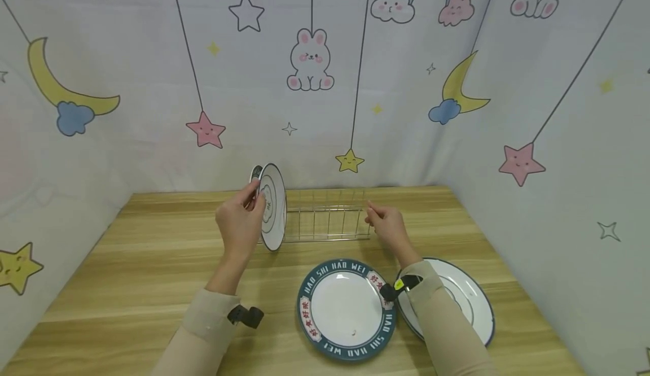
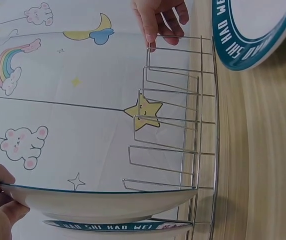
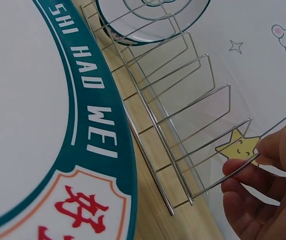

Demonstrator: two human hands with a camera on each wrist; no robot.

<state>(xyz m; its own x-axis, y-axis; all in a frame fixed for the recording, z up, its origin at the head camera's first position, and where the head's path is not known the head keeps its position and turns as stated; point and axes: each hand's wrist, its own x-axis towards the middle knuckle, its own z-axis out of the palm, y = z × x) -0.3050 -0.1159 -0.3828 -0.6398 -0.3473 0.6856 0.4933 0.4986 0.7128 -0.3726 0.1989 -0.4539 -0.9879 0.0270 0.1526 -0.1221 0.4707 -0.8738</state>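
My left hand [image 1: 240, 219] pinches the upper rim of a white plate with a dark edge [image 1: 276, 218], which stands on edge in the left part of a wire dish rack [image 1: 329, 236]. Just beyond it, a second plate with a green lettered rim [image 2: 108, 227] stands upright in the rack. At the rack's other end, my right hand [image 1: 388, 228] pinches the last wire loop between thumb and fingers, seen closely in the right wrist view. Several wire slots between the two hands hold no plate.
A green-rimmed plate with white lettering [image 1: 346, 311] lies flat on the wooden table [image 1: 127, 285] in front of the rack. Beside it, partly under my right forearm, lies a white plate with a thin dark edge [image 1: 479, 314]. A patterned curtain [image 1: 152, 156] hangs behind.
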